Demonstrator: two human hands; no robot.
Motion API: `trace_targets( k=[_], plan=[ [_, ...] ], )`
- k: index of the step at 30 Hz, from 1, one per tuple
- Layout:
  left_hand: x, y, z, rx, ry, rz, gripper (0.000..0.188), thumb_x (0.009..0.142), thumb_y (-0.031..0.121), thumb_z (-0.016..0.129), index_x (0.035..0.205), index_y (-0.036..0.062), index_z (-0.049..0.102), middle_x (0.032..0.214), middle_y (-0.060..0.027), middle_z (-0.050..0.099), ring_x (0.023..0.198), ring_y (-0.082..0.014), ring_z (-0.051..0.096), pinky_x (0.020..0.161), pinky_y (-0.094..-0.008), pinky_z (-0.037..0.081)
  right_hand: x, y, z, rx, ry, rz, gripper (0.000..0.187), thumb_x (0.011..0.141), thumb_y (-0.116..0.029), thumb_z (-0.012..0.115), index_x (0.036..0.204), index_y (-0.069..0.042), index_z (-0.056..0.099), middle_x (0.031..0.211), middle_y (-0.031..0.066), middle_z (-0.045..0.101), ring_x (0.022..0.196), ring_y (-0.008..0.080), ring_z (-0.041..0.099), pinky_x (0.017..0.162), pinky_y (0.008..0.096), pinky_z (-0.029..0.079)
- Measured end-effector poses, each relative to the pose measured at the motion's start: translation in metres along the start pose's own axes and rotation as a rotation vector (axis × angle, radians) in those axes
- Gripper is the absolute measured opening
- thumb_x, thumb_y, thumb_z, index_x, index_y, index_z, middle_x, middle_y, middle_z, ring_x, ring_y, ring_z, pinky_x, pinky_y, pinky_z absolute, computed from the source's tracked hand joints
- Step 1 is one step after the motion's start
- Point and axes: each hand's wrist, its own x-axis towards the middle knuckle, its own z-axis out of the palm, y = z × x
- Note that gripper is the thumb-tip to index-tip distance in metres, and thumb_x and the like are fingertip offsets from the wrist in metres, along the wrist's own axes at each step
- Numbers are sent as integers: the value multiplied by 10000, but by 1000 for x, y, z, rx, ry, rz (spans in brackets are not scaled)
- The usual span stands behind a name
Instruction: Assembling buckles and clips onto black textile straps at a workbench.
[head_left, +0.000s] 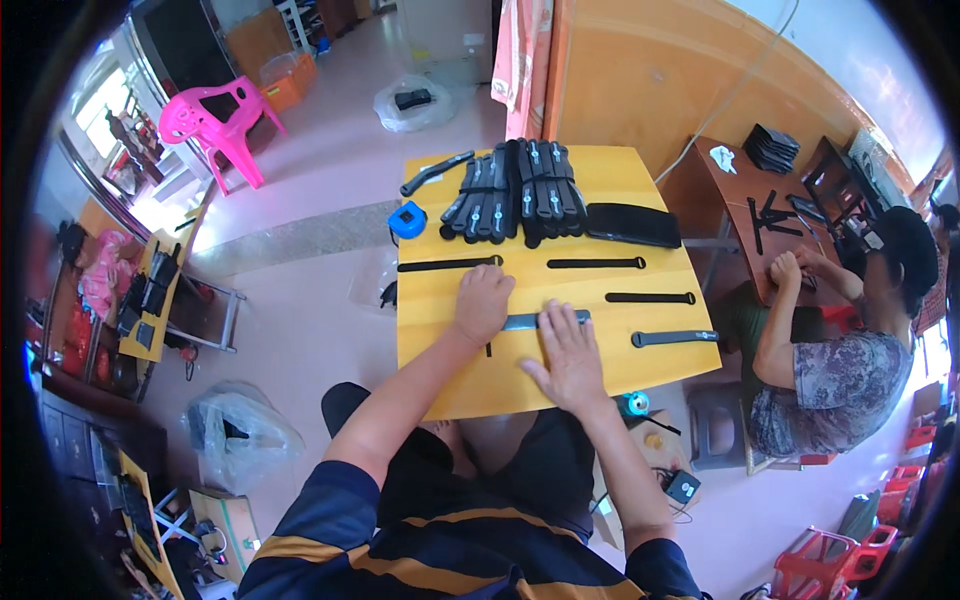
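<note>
A grey strap (520,322) lies crosswise on the yellow table (450,375) in front of me. My left hand (485,303) is closed at its left end, with the fingertips partly hidden. My right hand (568,355) rests flat on the strap's right part, fingers stretched and thumb apart. Beyond my left hand is a black strap (450,264); two more black straps, one farther (597,263) and one nearer (650,298), lie to the right. A grey strap with a looped end (675,338) is near the right edge. Bundled grey and black straps (515,190) fill the table's far side.
A blue tape measure (407,219) sits at the left edge; a black case (632,225) lies beside the bundles. At right, a co-worker (835,370) sits at a brown table (690,185) with black straps. A pink chair (225,125) and plastic bags (240,435) are on the floor.
</note>
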Motion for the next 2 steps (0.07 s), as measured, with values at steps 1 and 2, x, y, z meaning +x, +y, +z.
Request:
trace_targets(
  k=[1, 2],
  plan=[
    [0, -1, 0, 1, -14, -1, 145, 815, 132, 586, 938, 90, 650, 1004, -97, 594, 1072, -300, 569, 921, -436, 453, 1, -3, 9, 26, -31, -22, 877, 923, -597, 578, 1547, -20, 359, 1634, 198, 284, 1522, 377, 237, 1202, 608, 183],
    [-1, -1, -1, -22, -42, -38, 152, 822, 135, 584, 950, 87, 651, 1015, -101, 598, 1076, -304, 569, 940, -447, 449, 2, -5, 12, 27, -123, 62, 872, 934, -609, 563, 1559, -40, 349, 1636, 190, 284, 1530, 376, 220, 1210, 602, 161]
  ],
)
